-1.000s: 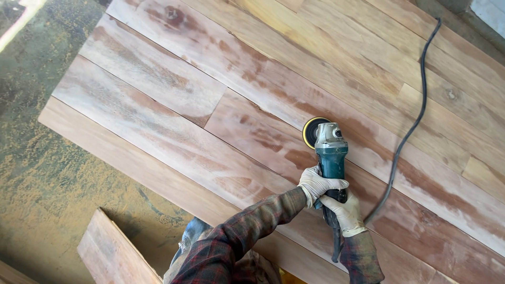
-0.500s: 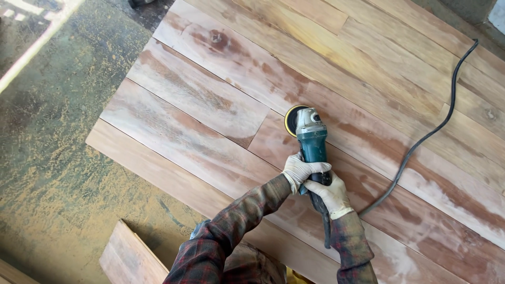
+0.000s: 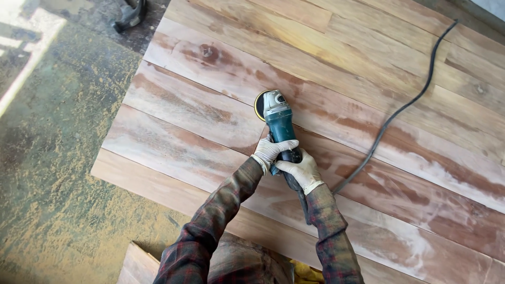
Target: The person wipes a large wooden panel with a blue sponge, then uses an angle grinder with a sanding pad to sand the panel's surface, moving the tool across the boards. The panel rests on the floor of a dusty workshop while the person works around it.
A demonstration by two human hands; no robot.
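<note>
A teal angle grinder (image 3: 278, 119) with a yellow-rimmed sanding disc rests its head on a wide panel of joined reddish wooden boards (image 3: 200, 113). My left hand (image 3: 272, 150), in a pale work glove, wraps the grinder's body from the left. Just behind it my right hand (image 3: 299, 171), also gloved, grips the rear handle. Both forearms wear plaid sleeves. The disc touches the seam between two boards near the panel's middle.
The grinder's black cord (image 3: 400, 110) snakes across the boards toward the upper right. Sawdust covers the concrete floor (image 3: 58, 173) on the left. A loose board piece (image 3: 138, 265) lies near my knees, and a dark hammer-like tool (image 3: 129, 14) sits at the top left.
The view has shifted so the panel's left edge and floor show more. The grinder and both hands have moved leftward along the boards, and the grip is unchanged.
</note>
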